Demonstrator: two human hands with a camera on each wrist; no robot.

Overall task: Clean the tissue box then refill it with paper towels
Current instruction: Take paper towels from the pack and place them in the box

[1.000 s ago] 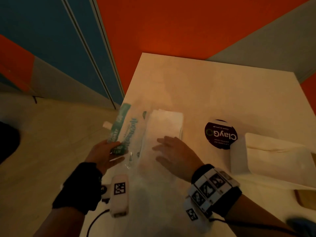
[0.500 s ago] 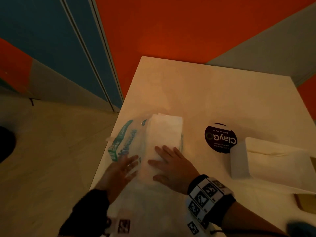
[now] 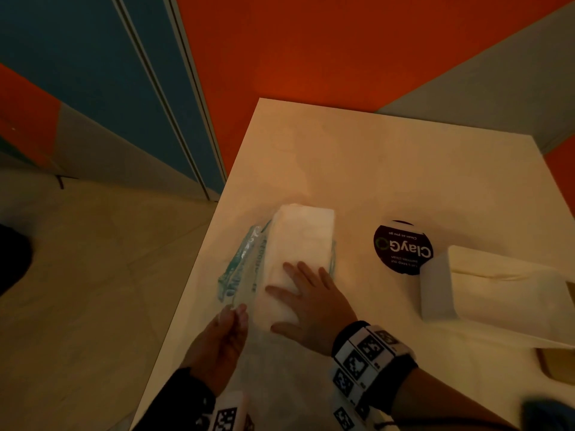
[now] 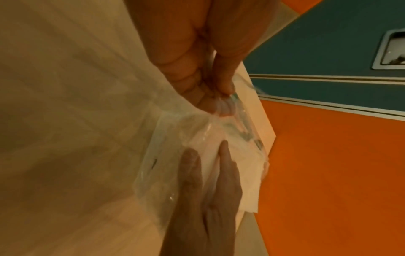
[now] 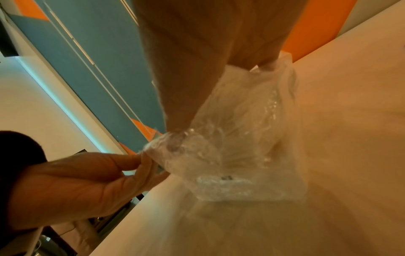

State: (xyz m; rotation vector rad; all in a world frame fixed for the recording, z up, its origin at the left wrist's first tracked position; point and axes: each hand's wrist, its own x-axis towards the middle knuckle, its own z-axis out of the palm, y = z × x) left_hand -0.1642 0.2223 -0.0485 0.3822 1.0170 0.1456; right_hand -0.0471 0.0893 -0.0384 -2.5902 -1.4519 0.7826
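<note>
A stack of white paper towels point(image 3: 298, 241) lies on the white table point(image 3: 373, 157), half out of a clear plastic wrapper point(image 3: 241, 269) with green print. My right hand point(image 3: 298, 281) presses flat on the near part of the stack, fingers straight. My left hand point(image 3: 236, 312) pinches the wrapper at the stack's near left side; in the left wrist view the thumb and fingers point(image 4: 221, 102) squeeze crumpled film. The wrapper point(image 5: 230, 138) bunches under my right palm. The white tissue box point(image 3: 485, 290) stands open at the right, apart from both hands.
A round black ClayGo sticker point(image 3: 403, 247) sits on the table between the stack and the box. The table's left edge runs close beside my left hand, with floor point(image 3: 93, 275) below. An orange and blue wall point(image 3: 280, 57) stands behind the table.
My left hand dropped from the raised wrapper flap, drew back toward me and now pinches the film near the stack's near end. The wrapper lies flatter. My right hand stayed on the stack.
</note>
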